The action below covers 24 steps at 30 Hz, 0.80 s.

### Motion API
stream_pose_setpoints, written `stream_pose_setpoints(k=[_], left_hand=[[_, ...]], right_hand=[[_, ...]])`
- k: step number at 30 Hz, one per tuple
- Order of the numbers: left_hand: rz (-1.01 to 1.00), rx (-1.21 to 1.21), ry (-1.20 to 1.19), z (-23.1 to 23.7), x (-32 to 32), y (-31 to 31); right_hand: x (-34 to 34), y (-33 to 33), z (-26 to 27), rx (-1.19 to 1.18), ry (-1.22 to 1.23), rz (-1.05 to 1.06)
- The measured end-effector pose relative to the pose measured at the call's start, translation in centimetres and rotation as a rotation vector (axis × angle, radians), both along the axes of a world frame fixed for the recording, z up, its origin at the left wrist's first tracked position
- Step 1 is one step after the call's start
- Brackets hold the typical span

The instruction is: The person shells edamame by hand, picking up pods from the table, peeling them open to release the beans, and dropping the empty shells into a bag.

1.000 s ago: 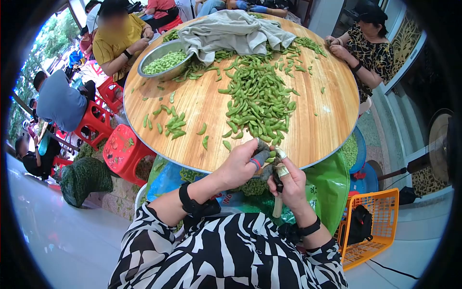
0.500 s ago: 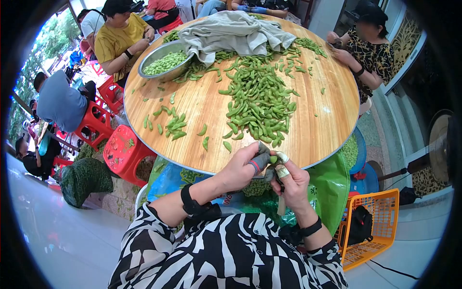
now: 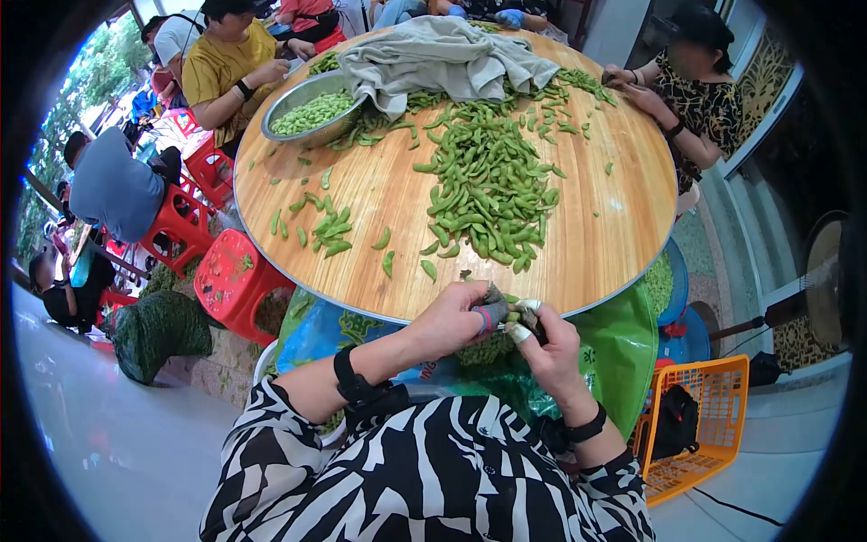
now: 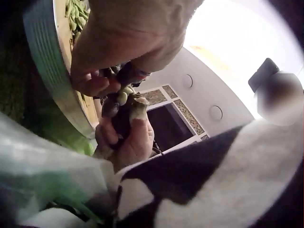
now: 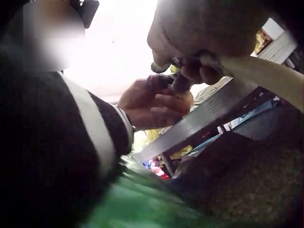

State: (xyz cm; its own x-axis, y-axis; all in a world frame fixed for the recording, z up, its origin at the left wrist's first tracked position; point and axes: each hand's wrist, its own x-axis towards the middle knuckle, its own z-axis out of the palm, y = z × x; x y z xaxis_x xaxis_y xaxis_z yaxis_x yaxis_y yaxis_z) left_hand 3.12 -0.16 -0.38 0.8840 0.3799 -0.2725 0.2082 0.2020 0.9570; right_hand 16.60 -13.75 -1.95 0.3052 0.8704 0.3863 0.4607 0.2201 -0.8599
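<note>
My left hand (image 3: 444, 321), its thumb wrapped in dark grey with a red band, pinches a green edamame pod (image 4: 123, 98) near the table edge. Opposite it, my right hand (image 3: 553, 352) grips the pod's other side with fingertips wrapped in white. In the right wrist view a long pale strip-like piece (image 5: 266, 78) sticks out from the right fingers; its kind is unclear. A heap of edamame pods (image 3: 488, 190) lies on the round wooden table (image 3: 361, 190) just beyond both hands. Fingers partly hide the held pod in every view.
At the far left of the table stands a metal bowl (image 3: 312, 135) of shelled beans beside a grey cloth (image 3: 442, 59). A green plastic sheet (image 3: 619, 361) lies below the rim. Around are a red stool (image 3: 237, 275), an orange crate (image 3: 722, 425) and other seated people.
Both hands have drawn slightly down toward the body, and the right hand has turned. The pale piece hanging below the right hand no longer shows in the head view.
</note>
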Motion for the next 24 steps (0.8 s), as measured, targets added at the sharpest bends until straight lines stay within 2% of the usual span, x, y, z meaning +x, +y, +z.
stream_pose_setpoints(k=[3, 5, 6, 8, 10, 12, 15, 16, 18, 20, 24], left_hand=[[0.028, -0.037, 0.023, 0.6, -0.2, -0.2], [0.160, -0.084, -0.018, 0.8, -0.4, -0.8], [0.160, -0.085, -0.019, 0.7, -0.5, -0.9], [0.154, -0.180, -0.230, 0.5, -0.8, -1.1], [0.126, -0.174, -0.245, -0.2, -1.0, -1.0], [0.099, -0.166, -0.262, -0.4, -1.0, -1.0], [0.073, -0.198, -0.246, -0.5, -1.1, -1.1], [0.059, -0.129, -0.264, -0.8, -1.2, -1.0], [0.045, -0.059, -0.281, -0.7, -1.2, -0.8], [0.113, -0.081, -0.278, 0.1, -1.2, -0.7], [0.097, -0.076, -0.164, 0.5, -1.3, -0.6]], right_hand=[[-0.2, 0.1, 0.2, -0.089, 0.044, -0.038], [0.1, 0.0, -0.4, -0.192, 0.363, -0.007], [0.3, -0.1, -0.1, -0.192, 0.363, -0.007], [0.5, -0.3, 0.7, -0.328, 0.678, 0.062], [0.3, -0.3, 0.2, -0.332, 0.691, 0.072], [0.1, -0.3, 0.6, -0.358, 0.941, 0.169], [0.0, -0.3, 0.5, -0.388, 0.940, 0.202], [0.0, -0.3, 0.4, -0.388, 0.941, 0.202], [-0.1, -0.5, -0.1, -0.429, 0.763, 0.176], [-0.5, -0.8, 0.8, -0.402, 0.732, 0.138], [-0.6, -1.7, 1.3, -0.364, 0.629, 0.115]])
